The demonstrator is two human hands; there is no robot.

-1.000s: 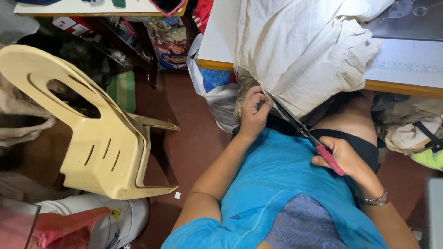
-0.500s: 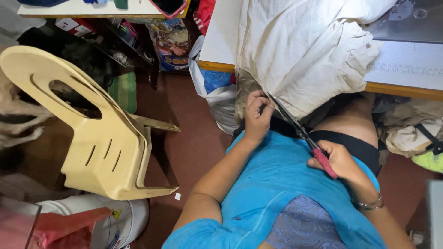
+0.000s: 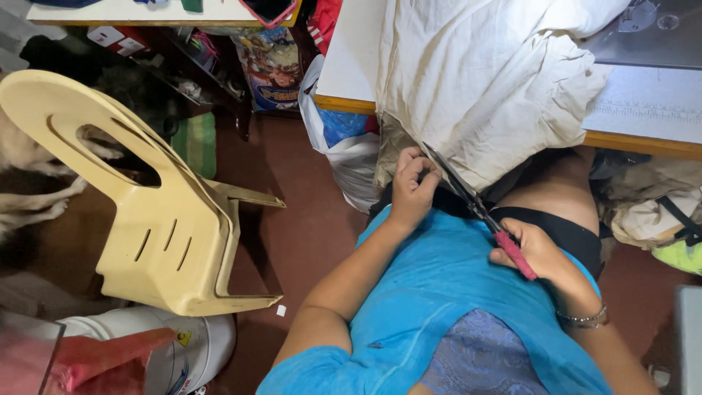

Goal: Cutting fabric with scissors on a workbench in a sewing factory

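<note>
The edge of a cream cloth (image 3: 482, 95) is pinched by the closed left hand (image 3: 413, 192). Red-handled scissors (image 3: 479, 212) are gripped at four o'clock by the right hand (image 3: 537, 252), blades touching the cloth.

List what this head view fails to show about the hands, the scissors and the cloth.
- Scissors: the blade tips meet the white cloth edge; whether they are cutting is too small to tell.
- Right hand: its fingers wrap the red handle, hiding the loops.
- Left hand: what it pinches is hidden by its curled fingers.
- Cloth: its top runs off the picture's upper edge.
- Table: cut off at the top, mostly covered by cloth.
</note>
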